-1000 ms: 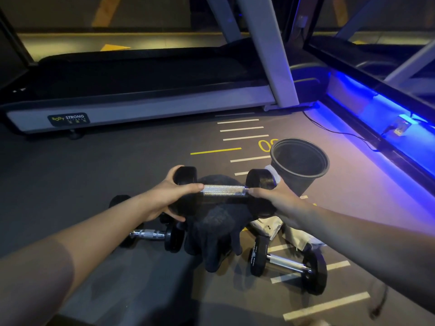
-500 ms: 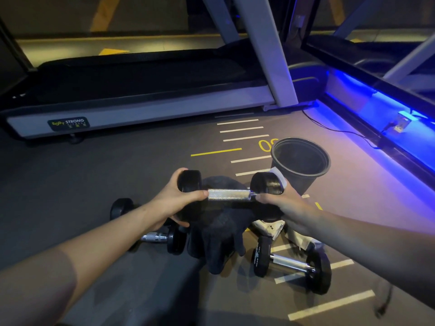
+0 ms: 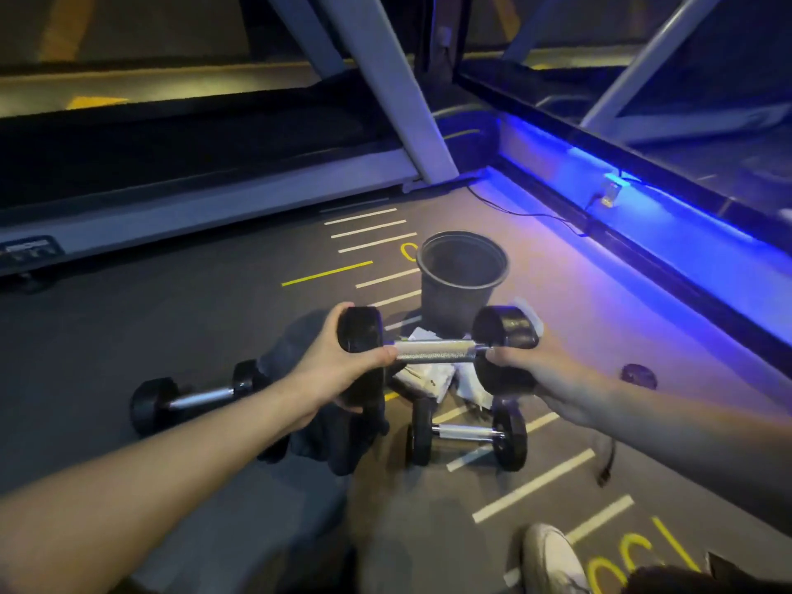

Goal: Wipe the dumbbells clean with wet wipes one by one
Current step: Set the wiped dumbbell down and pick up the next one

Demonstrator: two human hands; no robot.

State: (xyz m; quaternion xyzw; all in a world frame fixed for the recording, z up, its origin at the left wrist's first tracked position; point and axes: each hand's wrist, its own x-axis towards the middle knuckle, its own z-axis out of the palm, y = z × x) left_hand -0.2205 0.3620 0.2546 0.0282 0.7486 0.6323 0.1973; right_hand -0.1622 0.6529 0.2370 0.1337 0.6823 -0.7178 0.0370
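**Dumbbell held level over the gym floor**

Head view: little writing can be read. Your floor (image 3: 180, 336) carries a yellow "0" (image 3: 408, 252) half hidden behind the bucket, and large yellow digits (image 3: 634, 563) at the bottom right, cut by the frame edge, that look like "100" seen upside down. The label plate (image 3: 29, 247) on the treadmill (image 3: 205, 207) side rail is too blurred to read. White and yellow ruler lines cross the floor beside the "0".

You hold the raised dumbbell (image 3: 433, 352) roughly level in front of you, above the floor. It has two glossy black round heads and a bright knurled metal grip between them. Your left hand (image 3: 330, 370) wraps the left head, thumb lying toward the grip. Your right hand (image 3: 553, 379) curls around the right head, with a white wet wipe (image 3: 528, 312) showing behind that head at your fingers.

A second dumbbell (image 3: 195, 398) lies on the floor to the left, partly behind your left forearm. A third dumbbell (image 3: 466, 435) lies below the raised one. A dark cloth (image 3: 330, 439) lies under your left hand, and white crumpled wipes or packaging (image 3: 428, 375) sit between the dumbbells. A black bucket (image 3: 460, 272) stands upright just beyond the raised dumbbell. Your white shoe (image 3: 553, 559) shows at the bottom edge.
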